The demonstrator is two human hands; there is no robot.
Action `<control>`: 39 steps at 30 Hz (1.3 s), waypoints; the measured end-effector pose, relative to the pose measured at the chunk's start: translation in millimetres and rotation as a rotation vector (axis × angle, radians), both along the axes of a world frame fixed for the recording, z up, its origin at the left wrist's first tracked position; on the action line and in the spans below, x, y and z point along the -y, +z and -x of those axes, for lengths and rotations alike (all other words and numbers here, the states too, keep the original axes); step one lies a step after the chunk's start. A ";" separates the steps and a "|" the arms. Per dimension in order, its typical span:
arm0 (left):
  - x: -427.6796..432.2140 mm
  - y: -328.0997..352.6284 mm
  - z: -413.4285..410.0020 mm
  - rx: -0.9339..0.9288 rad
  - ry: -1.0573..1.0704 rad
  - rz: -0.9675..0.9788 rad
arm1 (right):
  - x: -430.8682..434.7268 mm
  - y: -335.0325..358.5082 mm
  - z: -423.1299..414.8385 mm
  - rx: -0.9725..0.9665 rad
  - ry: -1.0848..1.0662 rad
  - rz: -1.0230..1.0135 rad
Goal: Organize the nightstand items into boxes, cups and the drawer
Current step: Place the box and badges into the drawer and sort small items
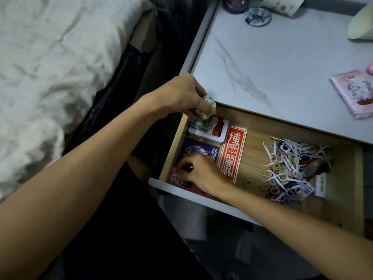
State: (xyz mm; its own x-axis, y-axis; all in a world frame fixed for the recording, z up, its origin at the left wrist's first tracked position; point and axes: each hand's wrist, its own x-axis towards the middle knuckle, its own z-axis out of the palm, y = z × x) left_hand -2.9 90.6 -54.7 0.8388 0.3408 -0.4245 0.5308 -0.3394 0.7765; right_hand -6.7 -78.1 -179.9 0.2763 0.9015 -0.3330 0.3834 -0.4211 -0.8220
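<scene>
The nightstand drawer (252,142) stands pulled open. My left hand (181,96) grips a small round object with a green floral pattern (207,104) above the drawer's back left corner. Under it lies a white and red tin (218,130) with another green patterned thing (199,124) on top. My right hand (199,172) reaches into the front left corner, its curled fingers on a pink card (175,178) beside a dark blue card (197,148). A red and white paper packet (234,152) lies flat to the right.
A heap of white floss picks and small coloured hair rings (290,168) fills the drawer's right side. On the marble top (262,57) sit a pink booklet (355,93), a round badge (257,16), a cup (282,5) and a pale lamp base (361,25). The bed (50,67) lies left.
</scene>
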 end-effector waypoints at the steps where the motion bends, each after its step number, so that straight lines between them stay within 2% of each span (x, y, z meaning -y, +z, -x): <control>1: 0.1 -0.1 -0.4 -0.002 -0.003 0.000 | -0.7 -0.8 0.3 0.011 -0.002 0.008; 10: 3.2 -1.3 0.6 -0.041 -0.048 -0.073 | -4.7 2.4 -0.9 0.064 0.033 0.080; 14: 8.9 -3.6 4.3 -0.065 -0.118 -0.218 | 5.3 25.5 -19.0 -0.098 -0.077 0.100; 18: 22.5 -10.9 8.5 -0.070 -0.221 -0.537 | 24.7 62.9 -62.1 -0.483 -0.486 0.062; 20: 35.2 -11.7 8.9 -0.070 -0.292 -0.624 | 27.4 77.0 -80.3 -0.654 -0.592 0.020; 25: 52.9 -10.2 6.0 -0.058 -0.482 -0.676 | 18.5 84.2 -83.4 -0.683 -0.578 0.015; 30: 45.8 -13.0 7.2 0.039 -0.451 -0.624 | 17.6 79.4 -85.8 -0.725 -0.573 0.010; 35: 50.3 -19.0 4.9 0.089 -0.490 -0.714 | 13.4 76.7 -80.0 -0.772 -0.624 -0.025; 37: 50.2 -20.2 5.3 0.109 -0.498 -0.756 | 12.5 74.6 -79.8 -0.838 -0.681 -0.054; 39: 47.1 -20.7 7.1 0.119 -0.452 -0.747 | 13.7 73.5 -81.9 -1.000 -0.749 -0.080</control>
State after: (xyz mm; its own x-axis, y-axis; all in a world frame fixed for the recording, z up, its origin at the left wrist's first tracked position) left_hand -10.0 43.5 -75.4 0.9851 0.1189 -0.1243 0.1523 -0.9386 0.3096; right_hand 75.2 -91.7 -106.4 0.3871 0.6592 -0.6446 -0.7351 -0.2013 -0.6474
